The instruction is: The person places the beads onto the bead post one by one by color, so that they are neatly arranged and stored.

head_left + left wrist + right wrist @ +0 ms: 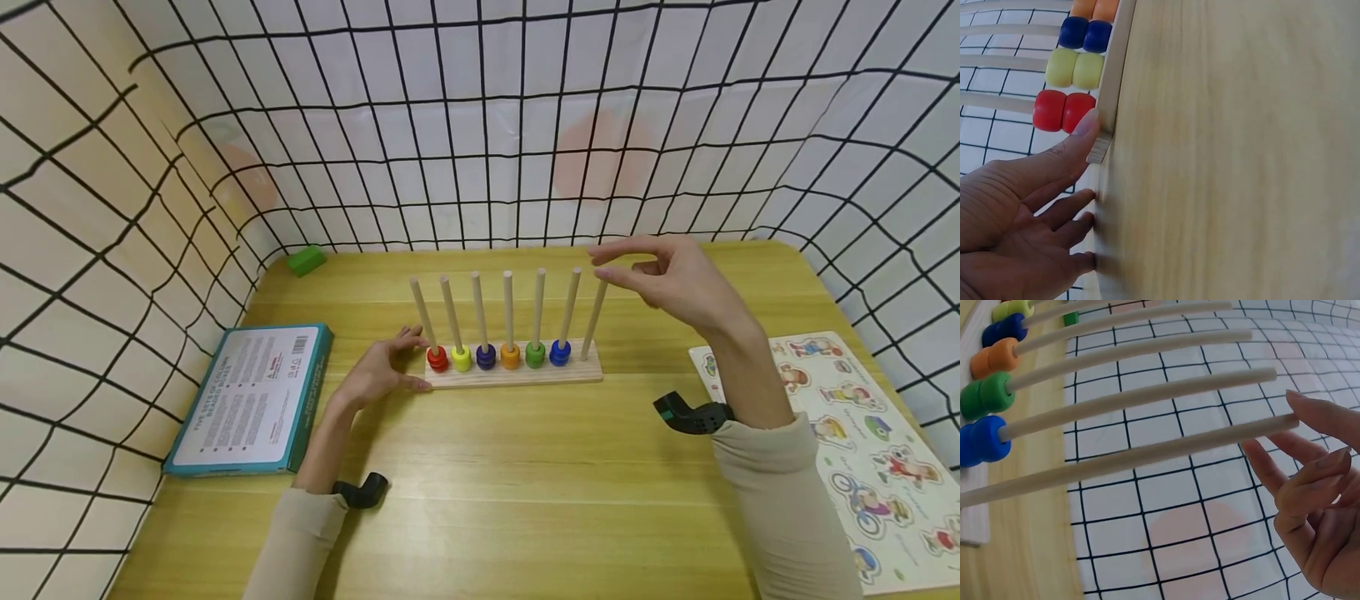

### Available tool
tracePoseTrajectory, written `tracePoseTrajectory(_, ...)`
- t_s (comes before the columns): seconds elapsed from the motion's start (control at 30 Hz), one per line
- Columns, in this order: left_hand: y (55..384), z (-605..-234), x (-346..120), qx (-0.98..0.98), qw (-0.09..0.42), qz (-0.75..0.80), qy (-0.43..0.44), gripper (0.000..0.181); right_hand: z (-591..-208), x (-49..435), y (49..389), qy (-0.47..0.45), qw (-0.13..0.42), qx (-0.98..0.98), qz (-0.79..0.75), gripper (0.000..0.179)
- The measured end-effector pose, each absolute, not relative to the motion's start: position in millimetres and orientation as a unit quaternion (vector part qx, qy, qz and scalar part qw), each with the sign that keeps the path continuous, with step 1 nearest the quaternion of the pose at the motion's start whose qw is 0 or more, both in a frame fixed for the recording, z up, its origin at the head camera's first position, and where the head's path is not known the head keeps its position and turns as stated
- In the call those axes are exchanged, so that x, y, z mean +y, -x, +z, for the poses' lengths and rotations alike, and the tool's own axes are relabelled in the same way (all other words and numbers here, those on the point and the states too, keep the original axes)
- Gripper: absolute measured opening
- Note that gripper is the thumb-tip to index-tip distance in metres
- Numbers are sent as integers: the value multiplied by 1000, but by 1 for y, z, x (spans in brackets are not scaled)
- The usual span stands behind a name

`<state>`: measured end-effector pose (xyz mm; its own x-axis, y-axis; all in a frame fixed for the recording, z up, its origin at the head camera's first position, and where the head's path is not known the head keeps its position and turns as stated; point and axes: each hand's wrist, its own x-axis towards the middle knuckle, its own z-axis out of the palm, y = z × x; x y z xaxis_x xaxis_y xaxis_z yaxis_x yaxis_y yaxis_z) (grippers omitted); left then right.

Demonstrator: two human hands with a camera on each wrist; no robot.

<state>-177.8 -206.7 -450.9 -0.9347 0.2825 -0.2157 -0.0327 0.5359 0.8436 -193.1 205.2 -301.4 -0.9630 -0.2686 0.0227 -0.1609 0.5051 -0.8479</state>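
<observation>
A wooden peg stand (517, 380) stands on the table with a row of upright pegs. Pairs of beads sit low on most pegs: red beads (1063, 111), yellow, dark blue, orange, green and blue beads (985, 441). The rightmost peg (1147, 453) is bare. My left hand (378, 371) holds the stand's left end, thumb at the front corner beside the red beads and other fingers spread behind it. My right hand (678, 279) is at the bare peg's top, with thumb and index finger parted on either side of its tip and no bead visible between them.
A teal and white box (247, 400) lies at the left. Behind it, a green block (306, 261) lies near the back left corner. A picture board (862, 450) lies on the right, partly under the right forearm. Black netting (487, 150) encloses the table's back and sides.
</observation>
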Motion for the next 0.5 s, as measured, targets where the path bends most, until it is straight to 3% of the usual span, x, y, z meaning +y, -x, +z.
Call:
tracePoseTrajectory(0.3, 170, -439, -212, 874, 167, 435, -135, 66, -323, 230, 189, 143, 50, 833, -532, 40)
tracePoseTrajectory(0.5, 167, -419, -215, 908, 98, 388, -123, 58, -328, 238, 191, 130, 45, 831, -539, 40)
